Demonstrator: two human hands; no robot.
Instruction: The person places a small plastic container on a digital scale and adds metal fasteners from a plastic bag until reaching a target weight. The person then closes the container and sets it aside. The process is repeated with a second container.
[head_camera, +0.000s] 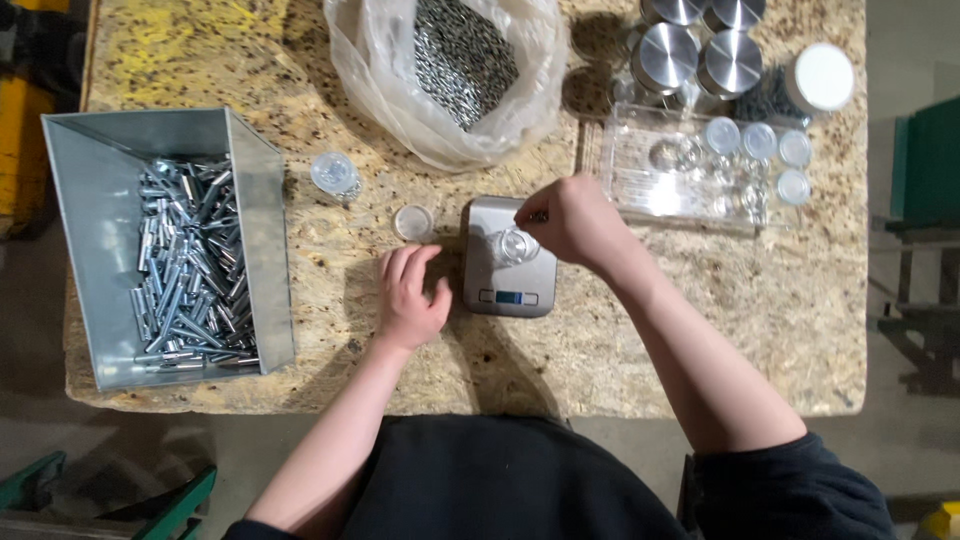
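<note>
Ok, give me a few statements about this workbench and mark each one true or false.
1. The right hand is over the small clear jar on the scale. True.
2. The left hand holds the loose lid. False: the lid lies on the table, apart from the hand.
3. The metal bin holds silvery cylindrical parts. True.
4. The plastic bag is empty. False: it holds many small metal pieces.

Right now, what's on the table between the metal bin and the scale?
In the head view, the left hand rests between the metal bin and the scale, with a small clear lid just above it.
</note>
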